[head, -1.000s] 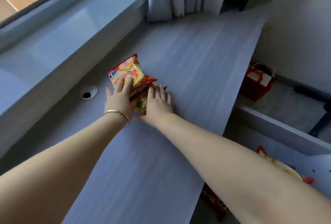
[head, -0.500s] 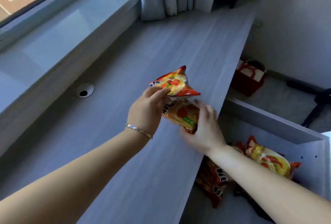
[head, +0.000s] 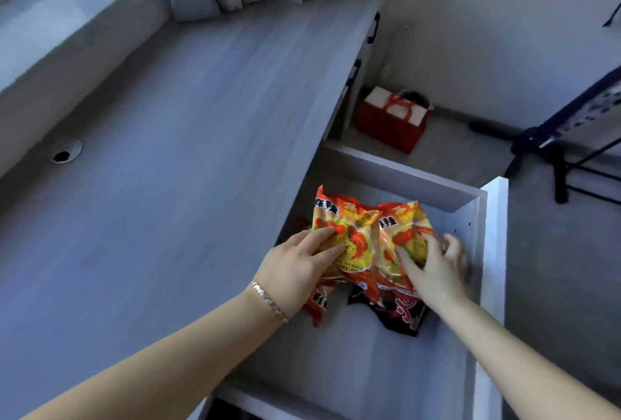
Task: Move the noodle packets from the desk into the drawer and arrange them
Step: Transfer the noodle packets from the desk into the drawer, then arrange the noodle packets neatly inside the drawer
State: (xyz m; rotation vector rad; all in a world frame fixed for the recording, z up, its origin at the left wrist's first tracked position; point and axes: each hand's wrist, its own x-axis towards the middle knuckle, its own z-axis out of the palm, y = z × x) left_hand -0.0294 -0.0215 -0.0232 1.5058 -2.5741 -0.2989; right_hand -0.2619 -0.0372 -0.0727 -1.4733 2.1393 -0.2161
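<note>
Both hands have swung off the desk [head: 174, 157] since half a second ago and are now down over the open drawer [head: 490, 251], each bringing 1 packet along. Her left hand [head: 295, 268] has fingers spread on the left noodle packet [head: 349, 234], and the right hand [head: 437, 265] pinches the right noodle packet [head: 403, 228], though it's a bit blurry. Both sit on top of other packets, including a dark packet [head: 403, 315] at about 5 o'clock from them. Looks like the drop-and-arrange step. Next she probably needs to let go, then nudge the pile flat so nothing sticks up. Desk looks cleared of packets.
</note>
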